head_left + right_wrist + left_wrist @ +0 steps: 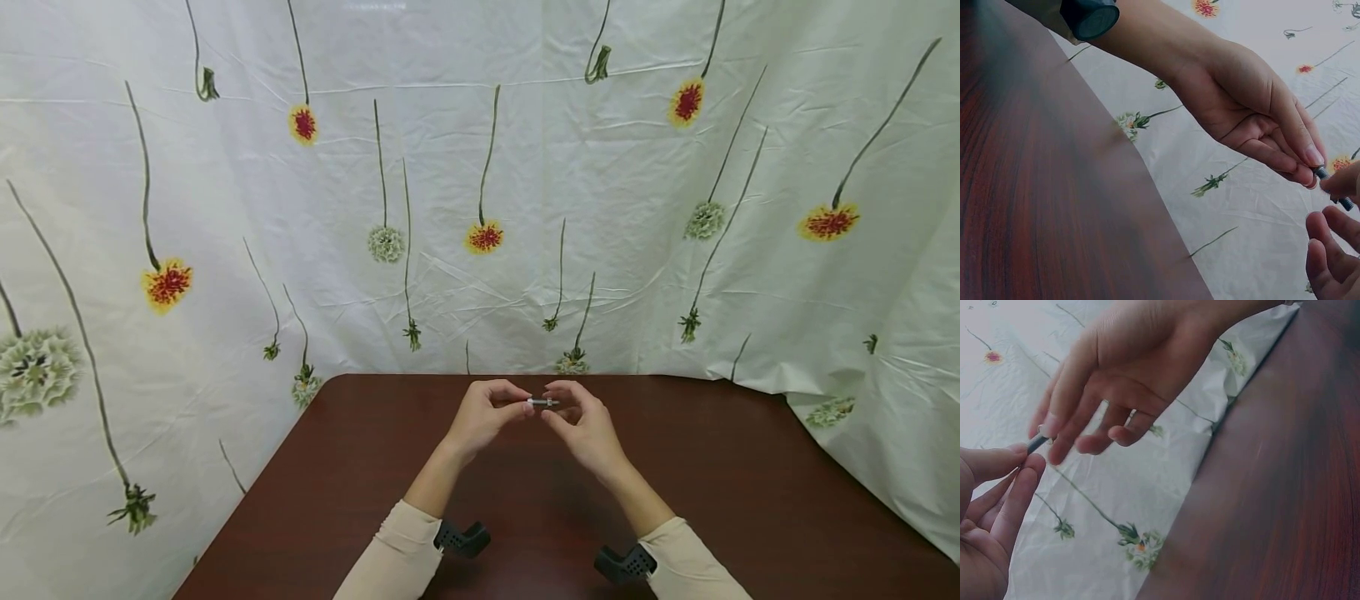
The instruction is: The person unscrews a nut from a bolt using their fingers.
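Above the far part of the table, both hands meet at a small metal bolt, held roughly level in the head view. My left hand pinches its left end between thumb and fingers, hiding the head. A nut sits on the shank towards the right end. Round that nut curl the thumb and forefinger of my right hand, its other fingers bent loosely behind. The left wrist view has the dark shank running between the two hands. Threads show on the bolt's free end in the right wrist view.
A dark red-brown wooden table lies under the hands. Behind it and along its sides hangs a white cloth printed with flowers. Black wrist devices sit at both cream sleeves.
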Motion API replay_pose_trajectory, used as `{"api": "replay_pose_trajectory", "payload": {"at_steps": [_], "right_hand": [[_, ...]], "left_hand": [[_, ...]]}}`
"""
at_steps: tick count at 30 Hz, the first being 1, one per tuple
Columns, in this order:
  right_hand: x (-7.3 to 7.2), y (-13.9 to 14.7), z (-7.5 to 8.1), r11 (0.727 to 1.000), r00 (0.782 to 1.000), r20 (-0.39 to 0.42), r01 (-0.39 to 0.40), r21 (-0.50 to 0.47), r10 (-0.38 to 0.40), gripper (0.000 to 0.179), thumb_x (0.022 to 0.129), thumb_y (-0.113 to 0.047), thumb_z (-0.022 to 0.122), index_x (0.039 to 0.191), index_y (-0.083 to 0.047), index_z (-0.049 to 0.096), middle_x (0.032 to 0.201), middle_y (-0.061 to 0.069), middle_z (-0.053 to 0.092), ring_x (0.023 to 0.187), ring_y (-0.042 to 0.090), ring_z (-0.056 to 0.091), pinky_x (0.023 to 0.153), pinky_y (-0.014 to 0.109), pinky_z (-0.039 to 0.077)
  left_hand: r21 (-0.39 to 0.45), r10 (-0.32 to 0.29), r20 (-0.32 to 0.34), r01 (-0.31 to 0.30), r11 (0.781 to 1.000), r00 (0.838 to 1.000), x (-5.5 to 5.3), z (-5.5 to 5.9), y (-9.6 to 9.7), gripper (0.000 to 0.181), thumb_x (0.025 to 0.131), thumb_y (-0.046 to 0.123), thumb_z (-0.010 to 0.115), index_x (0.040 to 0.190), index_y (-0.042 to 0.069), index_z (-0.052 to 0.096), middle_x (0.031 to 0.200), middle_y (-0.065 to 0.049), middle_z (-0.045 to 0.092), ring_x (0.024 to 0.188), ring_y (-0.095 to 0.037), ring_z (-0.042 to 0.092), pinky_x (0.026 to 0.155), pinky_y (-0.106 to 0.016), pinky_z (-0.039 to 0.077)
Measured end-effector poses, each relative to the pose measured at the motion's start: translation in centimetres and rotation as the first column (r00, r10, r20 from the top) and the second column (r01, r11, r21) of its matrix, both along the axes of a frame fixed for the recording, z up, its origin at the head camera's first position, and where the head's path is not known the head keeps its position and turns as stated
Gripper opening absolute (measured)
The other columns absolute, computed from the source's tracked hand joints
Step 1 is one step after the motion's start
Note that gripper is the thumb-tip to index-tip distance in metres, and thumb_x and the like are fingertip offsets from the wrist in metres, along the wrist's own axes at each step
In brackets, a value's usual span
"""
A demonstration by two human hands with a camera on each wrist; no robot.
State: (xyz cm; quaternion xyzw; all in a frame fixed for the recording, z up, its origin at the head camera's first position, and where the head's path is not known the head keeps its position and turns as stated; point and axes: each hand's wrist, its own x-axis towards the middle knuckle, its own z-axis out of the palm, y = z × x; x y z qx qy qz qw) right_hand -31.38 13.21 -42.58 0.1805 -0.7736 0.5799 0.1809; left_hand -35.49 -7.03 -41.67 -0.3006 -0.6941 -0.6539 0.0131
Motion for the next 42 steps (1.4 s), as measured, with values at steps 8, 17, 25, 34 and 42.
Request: {"api": "replay_pose_trajectory", "payload": {"at_steps": [8, 17, 25, 34, 42], "right_hand": [[-0.1, -0.1, -0.1, 0.999, 0.997, 0.075, 0.016, -0.047, -0.012, 0.021, 0.104, -0.014, 0.066, 0.116, 0.002, 0.072, 0.093, 0.016, 0.074, 0.080, 0.040, 0.070, 0.070, 0.047, 0.061], [0.5, -0.3, 0.6, 0.998, 0.993, 0.119, 0.000, -0.056, 0.006, 0.027, 0.102, -0.012, 0.068, 0.128, -0.001, 0.067, 0.105, 0.020, 0.072, 0.083, 0.035, 0.071, 0.071, 0.044, 0.062], [0.0, -0.1, 0.0, 0.998, 0.997, 0.071, -0.016, -0.055, 0.020, 0.018, 0.101, -0.005, 0.068, 0.119, -0.002, 0.070, 0.101, 0.017, 0.071, 0.085, 0.044, 0.069, 0.073, 0.053, 0.061], [0.1, -0.1, 0.2, 0.998, 0.995, 0.094, -0.011, -0.063, 0.017, 0.025, 0.104, -0.014, 0.066, 0.125, -0.001, 0.068, 0.100, 0.014, 0.071, 0.088, 0.045, 0.070, 0.076, 0.059, 0.059], [-0.1, 0.0, 0.0, 0.999, 0.999, 0.037, -0.020, -0.038, 0.021, 0.019, 0.099, 0.000, 0.068, 0.118, 0.000, 0.070, 0.102, 0.016, 0.070, 0.087, 0.039, 0.069, 0.071, 0.038, 0.061]], "left_hand": [[0.005, 0.004, 0.002, -0.004, 1.000, 1.000, 0.0, 0.1, 0.1, 0.016, 0.093, 0.002, 0.077, 0.107, -0.007, 0.076, 0.101, -0.016, 0.075, 0.088, -0.023, 0.073, 0.083, -0.038, 0.062], [-0.004, 0.008, -0.005, -0.008, 1.000, 1.000, 0.2, 0.2, 0.0, 0.017, 0.093, 0.001, 0.076, 0.107, -0.009, 0.075, 0.100, -0.014, 0.075, 0.088, -0.023, 0.074, 0.083, -0.039, 0.062], [0.004, 0.008, 0.019, -0.008, 1.000, 1.000, 0.1, 0.1, 0.1, 0.019, 0.094, -0.002, 0.074, 0.109, -0.013, 0.073, 0.106, -0.025, 0.072, 0.089, -0.024, 0.073, 0.083, -0.037, 0.062], [-0.008, 0.020, 0.018, -0.020, 1.000, 1.000, 1.1, 1.2, 0.0, 0.014, 0.093, -0.007, 0.072, 0.106, -0.013, 0.073, 0.100, -0.018, 0.074, 0.087, -0.023, 0.073, 0.083, -0.037, 0.062], [0.007, 0.007, 0.015, -0.007, 1.000, 1.000, 2.2, 2.2, 0.0, 0.017, 0.094, -0.008, 0.071, 0.107, -0.018, 0.069, 0.103, -0.027, 0.072, 0.088, -0.023, 0.073, 0.084, -0.037, 0.061]]}}
